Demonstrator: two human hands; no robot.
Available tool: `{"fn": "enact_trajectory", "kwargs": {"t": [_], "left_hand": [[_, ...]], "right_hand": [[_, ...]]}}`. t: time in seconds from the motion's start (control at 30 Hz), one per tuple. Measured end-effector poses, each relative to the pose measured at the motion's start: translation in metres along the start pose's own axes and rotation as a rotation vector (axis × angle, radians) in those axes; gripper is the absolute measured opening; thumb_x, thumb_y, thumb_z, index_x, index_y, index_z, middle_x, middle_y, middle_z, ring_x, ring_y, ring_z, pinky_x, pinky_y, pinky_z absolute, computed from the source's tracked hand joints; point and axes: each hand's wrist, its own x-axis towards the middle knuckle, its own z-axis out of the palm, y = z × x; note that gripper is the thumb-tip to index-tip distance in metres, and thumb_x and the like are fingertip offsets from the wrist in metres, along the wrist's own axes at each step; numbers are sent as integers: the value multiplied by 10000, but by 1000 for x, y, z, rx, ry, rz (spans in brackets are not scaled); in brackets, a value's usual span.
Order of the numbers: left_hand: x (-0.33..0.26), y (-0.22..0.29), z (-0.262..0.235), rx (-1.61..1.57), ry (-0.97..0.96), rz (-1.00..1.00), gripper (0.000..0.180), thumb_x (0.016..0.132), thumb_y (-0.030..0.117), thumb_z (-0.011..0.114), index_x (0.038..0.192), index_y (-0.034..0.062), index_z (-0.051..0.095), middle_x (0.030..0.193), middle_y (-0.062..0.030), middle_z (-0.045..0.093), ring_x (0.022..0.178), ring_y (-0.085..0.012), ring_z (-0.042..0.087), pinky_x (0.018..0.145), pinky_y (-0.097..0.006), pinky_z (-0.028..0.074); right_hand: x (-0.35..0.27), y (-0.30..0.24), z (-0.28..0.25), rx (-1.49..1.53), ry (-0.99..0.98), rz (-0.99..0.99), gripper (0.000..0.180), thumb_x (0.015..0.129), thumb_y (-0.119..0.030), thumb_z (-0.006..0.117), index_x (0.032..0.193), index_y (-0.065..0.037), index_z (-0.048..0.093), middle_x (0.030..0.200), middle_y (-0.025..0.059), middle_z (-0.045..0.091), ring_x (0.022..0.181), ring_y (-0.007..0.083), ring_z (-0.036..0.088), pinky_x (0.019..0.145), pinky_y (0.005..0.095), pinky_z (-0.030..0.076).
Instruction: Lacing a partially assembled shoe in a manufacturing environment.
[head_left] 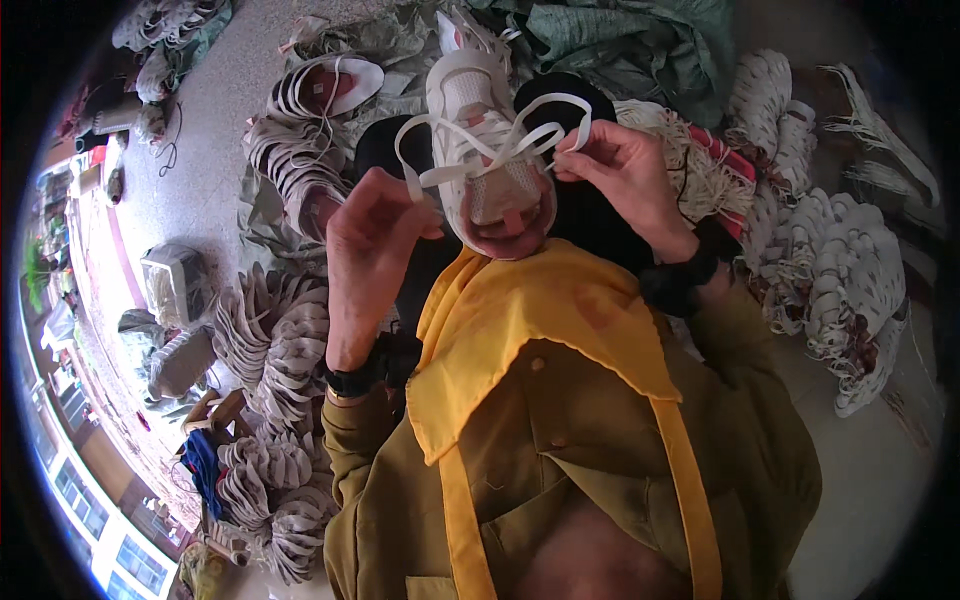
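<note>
A white shoe upper (470,85) rests on my lap between my dark-clad knees, its toe pointing away from me and its pinkish heel opening near the yellow apron. A flat white shoelace (474,147) crosses over its tongue and loops out to both sides. On the left, my left hand (378,225) is closed in a pinch on one side of the lace. My right hand (625,178), right of the shoe upper, pinches the other side between thumb and fingers. Both hands are raised slightly off the upper, and the lace spans between them.
Stacks of nested shoe uppers (290,340) line the floor at left. More white uppers (840,270) lie in bundles at right, near a bunch of pale laces (665,150). A green woven sack (630,50) lies crumpled beyond my knees. A plastic-wrapped box (175,285) stands farther left.
</note>
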Motion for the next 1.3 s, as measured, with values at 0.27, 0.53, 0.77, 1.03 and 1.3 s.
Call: {"fn": "enact_trajectory", "kwargs": {"t": [0.27, 0.53, 0.77, 1.03, 1.3], "left_hand": [[-7, -24, 6, -61, 56, 28, 107, 928, -95, 630, 932, -7, 570, 914, -64, 702, 841, -110, 682, 788, -246, 558], [-7, -40, 11, -28, 159, 40, 127, 905, -82, 672, 914, 1, 576, 896, -48, 700, 840, -79, 657, 784, -227, 534], [1, -51, 14, -29, 208, 79, 122, 884, -67, 707, 909, -12, 601, 876, -50, 710, 832, -72, 654, 757, -222, 523], [4, -54, 17, 108, 232, 136, 93, 900, -62, 695, 930, -24, 615, 901, -67, 725, 842, -109, 693, 762, -256, 555], [8, -40, 18, 558, 177, 334, 101, 870, -56, 702, 925, -2, 637, 900, -85, 710, 797, -137, 701, 704, -280, 558]], "right_hand": [[-3, 12, 11, -57, 114, -98, 71, 912, 1, 714, 976, 23, 693, 921, 72, 746, 832, 108, 712, 757, 265, 595], [-2, -9, 18, -536, 30, -234, 92, 900, -2, 725, 985, 5, 691, 910, 55, 741, 807, 99, 704, 716, 257, 567], [2, 2, 13, -307, -8, -139, 107, 906, -19, 732, 1003, 5, 698, 911, 51, 740, 828, 81, 688, 743, 247, 559], [1, 6, 6, -285, -12, -121, 102, 915, -23, 727, 1006, -4, 685, 922, 37, 732, 843, 74, 679, 763, 244, 557], [-3, 3, 4, -248, -7, -81, 151, 921, -17, 721, 1064, -8, 674, 963, 39, 727, 896, 80, 684, 804, 248, 561]]}}
